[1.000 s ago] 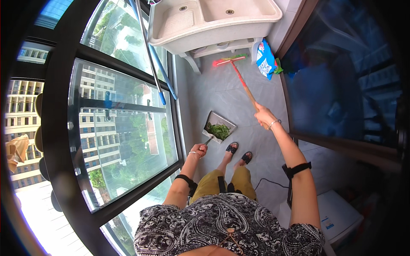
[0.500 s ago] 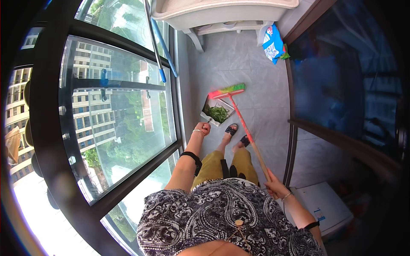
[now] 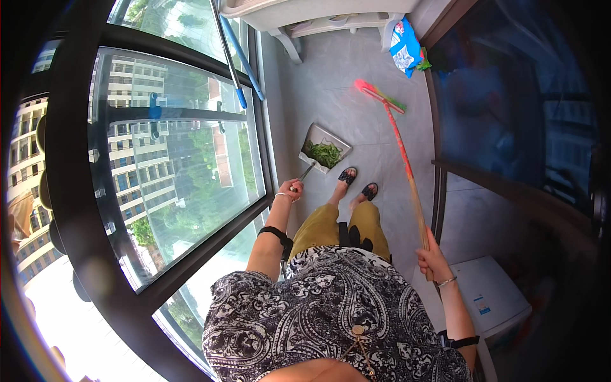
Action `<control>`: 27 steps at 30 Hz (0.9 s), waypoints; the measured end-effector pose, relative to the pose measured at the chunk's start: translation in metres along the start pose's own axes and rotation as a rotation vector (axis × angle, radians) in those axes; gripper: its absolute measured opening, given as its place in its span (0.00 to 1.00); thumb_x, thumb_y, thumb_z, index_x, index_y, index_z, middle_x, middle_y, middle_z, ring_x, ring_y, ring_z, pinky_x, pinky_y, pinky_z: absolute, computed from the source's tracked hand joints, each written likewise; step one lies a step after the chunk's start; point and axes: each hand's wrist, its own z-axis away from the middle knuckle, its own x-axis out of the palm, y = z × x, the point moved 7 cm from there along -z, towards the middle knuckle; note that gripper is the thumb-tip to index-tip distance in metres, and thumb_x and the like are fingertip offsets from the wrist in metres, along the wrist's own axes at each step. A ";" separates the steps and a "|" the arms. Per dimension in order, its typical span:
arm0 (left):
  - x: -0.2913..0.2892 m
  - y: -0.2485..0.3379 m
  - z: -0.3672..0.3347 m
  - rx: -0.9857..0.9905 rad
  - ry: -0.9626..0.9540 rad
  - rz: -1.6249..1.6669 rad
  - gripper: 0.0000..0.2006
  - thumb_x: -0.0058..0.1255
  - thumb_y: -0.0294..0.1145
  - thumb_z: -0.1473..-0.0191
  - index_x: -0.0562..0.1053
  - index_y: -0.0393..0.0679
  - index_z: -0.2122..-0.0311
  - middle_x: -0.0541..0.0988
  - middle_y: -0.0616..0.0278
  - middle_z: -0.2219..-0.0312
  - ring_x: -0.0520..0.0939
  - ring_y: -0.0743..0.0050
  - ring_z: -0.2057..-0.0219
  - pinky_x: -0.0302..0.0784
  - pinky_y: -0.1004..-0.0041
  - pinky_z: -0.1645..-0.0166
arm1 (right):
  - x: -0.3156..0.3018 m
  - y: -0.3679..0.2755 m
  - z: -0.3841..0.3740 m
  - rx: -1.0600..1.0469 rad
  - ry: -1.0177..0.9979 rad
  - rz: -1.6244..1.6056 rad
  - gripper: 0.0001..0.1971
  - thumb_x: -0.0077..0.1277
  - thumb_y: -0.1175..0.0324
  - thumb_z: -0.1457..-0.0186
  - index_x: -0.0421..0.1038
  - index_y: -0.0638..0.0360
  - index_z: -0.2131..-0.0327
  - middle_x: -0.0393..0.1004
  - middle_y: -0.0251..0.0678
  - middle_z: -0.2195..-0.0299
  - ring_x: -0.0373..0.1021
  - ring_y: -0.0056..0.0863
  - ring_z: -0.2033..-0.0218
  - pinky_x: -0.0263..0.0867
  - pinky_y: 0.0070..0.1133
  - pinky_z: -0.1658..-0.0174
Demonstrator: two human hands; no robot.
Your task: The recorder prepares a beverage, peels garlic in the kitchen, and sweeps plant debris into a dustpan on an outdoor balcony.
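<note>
My left hand (image 3: 291, 188) is closed round the handle of a metal dustpan (image 3: 331, 135). A heap of green leafy scraps (image 3: 323, 153) lies in the pan, on the grey tiled floor ahead of my feet. My right hand (image 3: 434, 261) grips the wooden lower end of a broom (image 3: 402, 149), beside my right hip. The broom's shaft is red farther up, and its pink and green bristle head is out over the floor, apart from the dustpan and slightly blurred.
Glass windows in dark frames (image 3: 178, 165) run along my left, with blue-ended poles (image 3: 240, 95) leaning there. A pale washstand-like unit (image 3: 331, 19) stands ahead, a blue and white bag (image 3: 405, 51) beside it. A dark glass door (image 3: 509, 127) and a white box (image 3: 487, 293) are on my right.
The broom head has swung away from the dustpan, to the right and farther ahead. My right hand has moved right and slightly forward with it. The dustpan still holds the green scraps.
</note>
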 end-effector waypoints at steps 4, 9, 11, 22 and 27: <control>-0.011 0.000 0.008 -0.031 -0.006 0.003 0.13 0.40 0.27 0.49 0.55 0.43 0.83 0.58 0.68 0.90 0.60 0.80 0.91 0.59 0.84 0.88 | 0.010 0.014 -0.027 0.028 0.004 -0.066 0.40 0.36 0.78 0.54 0.30 0.33 0.42 0.52 0.27 0.86 0.50 0.15 0.90 0.52 0.16 0.88; -0.017 0.011 -0.019 0.061 0.083 0.059 0.13 0.42 0.25 0.51 0.54 0.42 0.83 0.58 0.67 0.91 0.60 0.79 0.91 0.58 0.83 0.89 | 0.052 0.046 -0.018 -0.032 -0.074 -0.079 0.39 0.39 0.80 0.55 0.35 0.45 0.41 0.67 0.34 0.68 0.61 0.17 0.82 0.59 0.16 0.81; -0.015 0.012 -0.036 0.029 0.114 0.128 0.15 0.43 0.24 0.53 0.53 0.43 0.84 0.57 0.68 0.91 0.60 0.79 0.92 0.57 0.83 0.90 | 0.060 0.040 -0.004 -0.010 -0.154 -0.097 0.37 0.41 0.81 0.55 0.38 0.54 0.42 0.63 0.37 0.55 0.66 0.19 0.70 0.64 0.15 0.71; -0.038 0.042 -0.065 0.068 -0.204 0.001 0.16 0.34 0.36 0.50 0.54 0.50 0.88 0.58 0.70 0.95 0.60 0.80 0.94 0.45 0.84 0.92 | -0.002 0.013 -0.041 -0.194 -0.265 0.403 0.29 0.41 0.75 0.52 0.49 0.57 0.45 0.61 0.22 0.80 0.56 0.09 0.83 0.50 0.10 0.84; -0.034 0.016 -0.089 0.201 -0.043 0.105 0.13 0.38 0.27 0.52 0.57 0.44 0.86 0.61 0.65 0.93 0.60 0.78 0.94 0.49 0.81 0.92 | -0.043 -0.030 -0.056 -0.324 -0.076 0.865 0.25 0.45 0.72 0.51 0.54 0.56 0.48 0.60 0.23 0.81 0.54 0.08 0.85 0.47 0.10 0.86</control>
